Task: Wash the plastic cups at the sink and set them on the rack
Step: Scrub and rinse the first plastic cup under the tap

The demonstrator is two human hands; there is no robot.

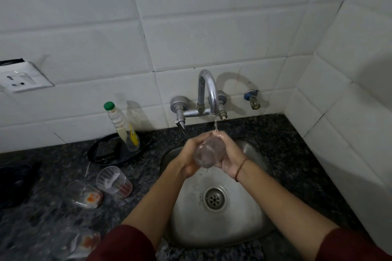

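A clear plastic cup [209, 152] is held over the steel sink [191, 218], tilted with its mouth toward the tap [209, 91]. Water runs from the spout onto the cup's far end. My left hand [192, 154] grips the cup from the left and my right hand [230, 155] grips it from the right. Two more clear cups lie on their sides on the counter to the left: one with reddish residue [113, 181] and a squashed one with orange residue [87, 196]. A third blurred cup [83, 241] lies at the bottom left. No rack is in view.
A dish soap bottle [123, 127] with a green cap leans in a black dish [110, 151] against the tiled wall. A dark object [14, 182] sits at the far left on the speckled counter [297, 154]. A wall socket [21, 79] is at the left, a second valve [252, 98] at the right.
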